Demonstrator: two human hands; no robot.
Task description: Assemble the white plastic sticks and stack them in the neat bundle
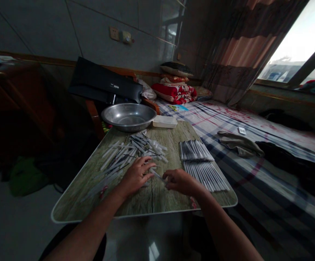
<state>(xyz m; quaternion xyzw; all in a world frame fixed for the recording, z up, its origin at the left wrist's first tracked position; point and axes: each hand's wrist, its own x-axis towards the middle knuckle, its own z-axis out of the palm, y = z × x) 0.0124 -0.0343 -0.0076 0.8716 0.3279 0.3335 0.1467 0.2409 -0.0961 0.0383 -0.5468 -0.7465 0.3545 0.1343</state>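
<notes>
A slim, whitish tube-like piece [158,175] slants between my hands above the wooden-patterned table. My right hand [179,181] is closed in a pinch on its near right end. My left hand [137,176] has its fingers apart, thumb and index finger on either side of the far left end; whether they touch it I cannot tell. Just beyond my left hand lies a loose, jumbled pile of slim whitish and dark pieces [135,146]. To the right of my right hand, similar slim pieces are lined up side by side in two rows, a far row [195,150] and a near row [205,176].
A wide metal basin [128,116] and a shallow white tray [165,121] stand at the table's [162,203] far end. Along the right runs a bed with a checked sheet [200,123], carrying a grey cloth [239,144] and dark clothing [287,159]. A large black case [103,81] leans behind the basin.
</notes>
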